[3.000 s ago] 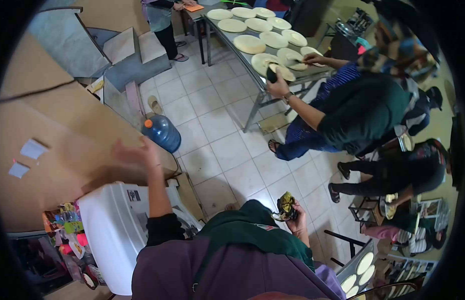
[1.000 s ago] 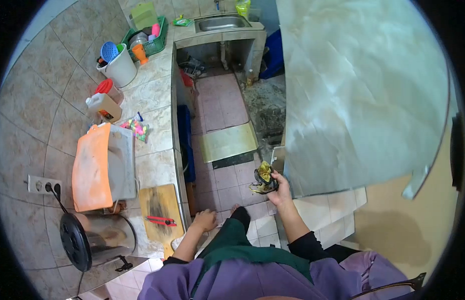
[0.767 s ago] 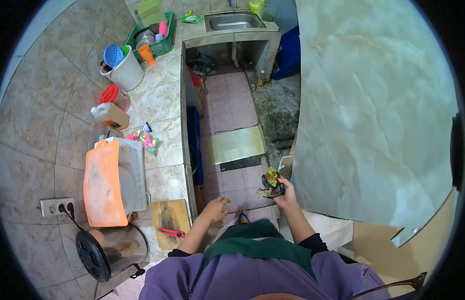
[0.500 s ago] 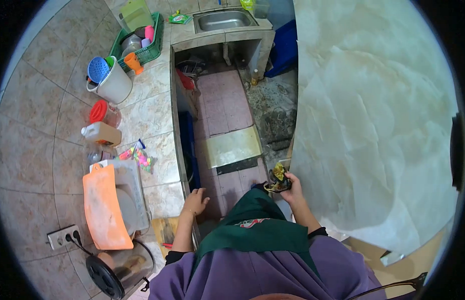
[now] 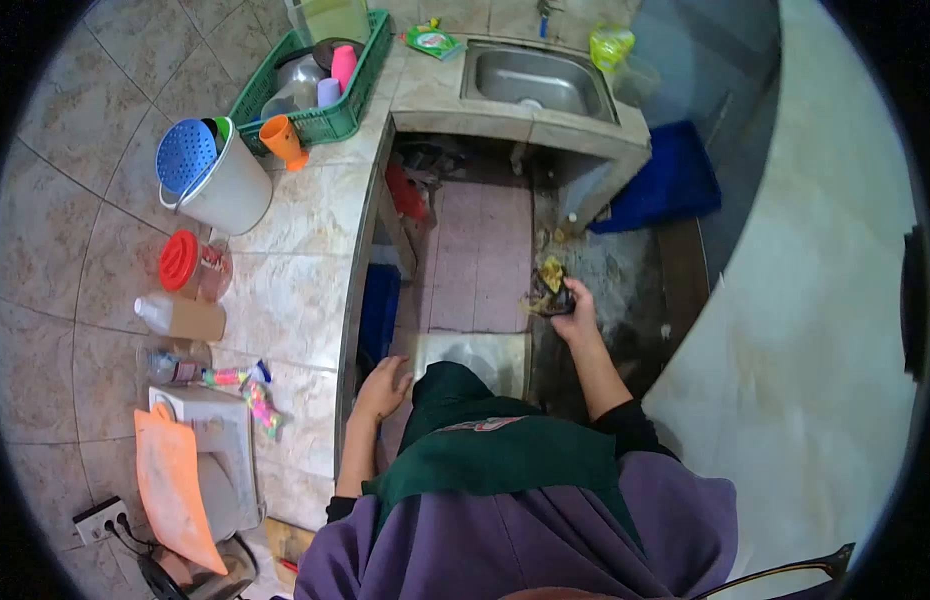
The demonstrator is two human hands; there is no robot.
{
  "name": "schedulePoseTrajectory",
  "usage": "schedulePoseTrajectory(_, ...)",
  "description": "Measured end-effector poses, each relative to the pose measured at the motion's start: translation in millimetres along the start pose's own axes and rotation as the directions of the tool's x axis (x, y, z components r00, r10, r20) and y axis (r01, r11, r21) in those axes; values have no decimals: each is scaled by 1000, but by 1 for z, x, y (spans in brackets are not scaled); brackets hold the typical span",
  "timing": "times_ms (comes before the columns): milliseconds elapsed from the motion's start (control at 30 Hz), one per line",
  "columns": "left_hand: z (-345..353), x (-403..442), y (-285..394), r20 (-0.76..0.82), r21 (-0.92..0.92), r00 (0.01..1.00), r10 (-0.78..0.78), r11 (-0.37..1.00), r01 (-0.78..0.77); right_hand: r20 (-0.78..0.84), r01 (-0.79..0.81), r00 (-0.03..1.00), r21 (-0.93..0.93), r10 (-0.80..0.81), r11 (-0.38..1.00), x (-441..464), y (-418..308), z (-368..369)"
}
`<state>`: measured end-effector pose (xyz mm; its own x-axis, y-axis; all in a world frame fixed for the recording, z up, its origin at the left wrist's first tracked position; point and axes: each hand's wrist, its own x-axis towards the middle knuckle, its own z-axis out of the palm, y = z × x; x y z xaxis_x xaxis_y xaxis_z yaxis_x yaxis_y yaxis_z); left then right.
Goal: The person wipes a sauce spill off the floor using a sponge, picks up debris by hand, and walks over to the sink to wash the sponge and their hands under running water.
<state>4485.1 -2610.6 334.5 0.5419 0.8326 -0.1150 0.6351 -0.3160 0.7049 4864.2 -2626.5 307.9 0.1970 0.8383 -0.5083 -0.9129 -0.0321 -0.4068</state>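
Note:
My right hand [image 5: 577, 315] grips a dark, crumpled item with yellow parts [image 5: 552, 285], held out over the floor; what exactly it is cannot be made out. My left hand [image 5: 383, 388] hangs beside the counter edge with its fingers apart and nothing in them. The tiled counter [image 5: 305, 215] runs along the left. Ahead, a steel sink [image 5: 535, 80] is set into the counter, with a green packet [image 5: 432, 42] to its left and a yellow-green bag [image 5: 611, 46] to its right.
On the left counter are a green basket [image 5: 330, 122], a white bucket [image 5: 235, 190], an orange cup [image 5: 283, 140], a red-lidded jar [image 5: 193, 264], a bottle [image 5: 180, 316] and an orange board [image 5: 175, 485]. A blue crate [image 5: 670, 180] leans right of the sink. A pale panel [image 5: 815, 330] borders the right.
The view has gone from a room with people and tables to this wash area. The sink and basket now appear closer. The dark item stays in my right hand; my left hand has come down beside the counter.

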Motion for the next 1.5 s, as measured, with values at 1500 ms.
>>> schedulePoseTrajectory(1500, -47, 1058, 255, 64, 643, 644, 763, 461, -611, -322, -235, 935, -252, 147, 939, 708, -321, 127)
